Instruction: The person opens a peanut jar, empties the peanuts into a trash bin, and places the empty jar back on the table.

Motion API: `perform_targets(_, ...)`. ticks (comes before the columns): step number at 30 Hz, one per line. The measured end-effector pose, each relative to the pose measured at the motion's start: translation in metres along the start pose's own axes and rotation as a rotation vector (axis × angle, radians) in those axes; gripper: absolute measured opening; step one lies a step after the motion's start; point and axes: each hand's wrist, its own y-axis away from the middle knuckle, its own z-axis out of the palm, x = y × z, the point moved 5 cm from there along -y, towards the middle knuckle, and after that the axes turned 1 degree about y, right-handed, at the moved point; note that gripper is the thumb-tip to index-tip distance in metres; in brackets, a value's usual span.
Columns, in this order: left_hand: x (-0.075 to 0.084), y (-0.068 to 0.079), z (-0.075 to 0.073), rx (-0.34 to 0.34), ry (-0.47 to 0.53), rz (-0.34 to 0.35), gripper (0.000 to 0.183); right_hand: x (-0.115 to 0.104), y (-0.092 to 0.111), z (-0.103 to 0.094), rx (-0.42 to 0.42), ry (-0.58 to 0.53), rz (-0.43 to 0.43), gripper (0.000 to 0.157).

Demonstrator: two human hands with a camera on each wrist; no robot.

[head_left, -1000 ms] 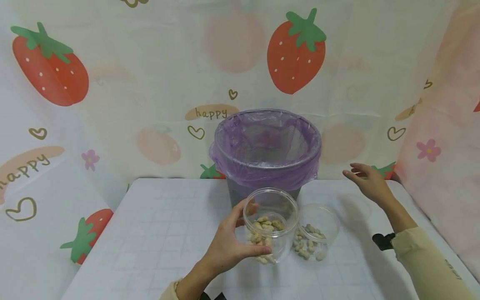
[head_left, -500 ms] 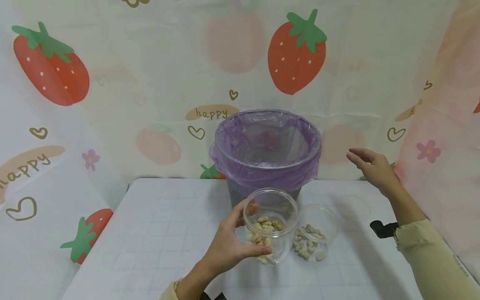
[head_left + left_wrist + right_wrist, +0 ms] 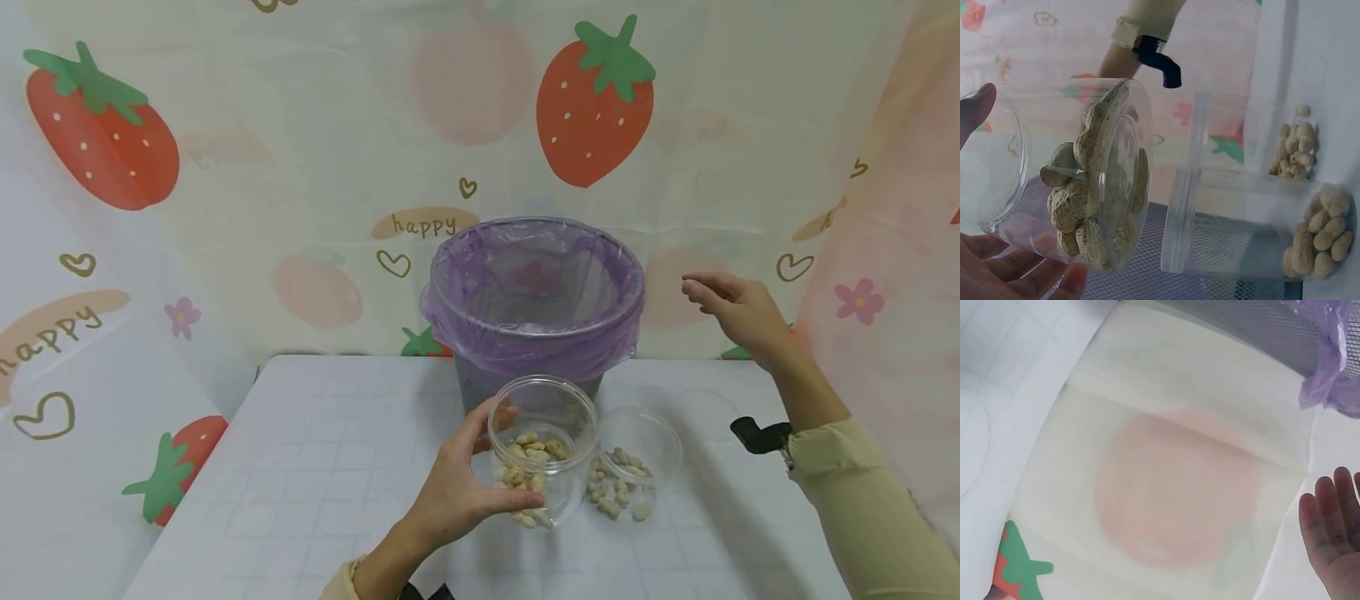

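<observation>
my left hand [image 3: 457,492] is curled round the clear jar of peanuts [image 3: 542,450], which stands just in front of the purple-lined waste bin [image 3: 532,300], with a second peanut jar [image 3: 636,462] just beside it. my right hand [image 3: 738,317] hangs empty, fingers loose, beside the bin's rim; i judge i'm between steps, and next it must come to the jar

It looks like a makeshift recording corner in a home: strawberry-print cloth [image 3: 300,167] hangs as backdrop on all sides, and a lined waste bin [image 3: 534,300] stands on a white gridded tabletop [image 3: 315,475].
</observation>
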Motion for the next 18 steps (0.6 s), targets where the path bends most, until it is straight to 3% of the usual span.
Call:
perform_targets(7, -0.001, -0.001, 0.0, -0.006, 0.008, 0.02, 0.102, -0.015, -0.007, 0.008, -0.036, -0.015, -0.014, 0.051)
perform_targets(18, 0.0, -0.004, 0.0, -0.01, 0.019, 0.011, 0.102, -0.032, -0.018, 0.018, -0.002, -0.037, -0.08, 0.044)
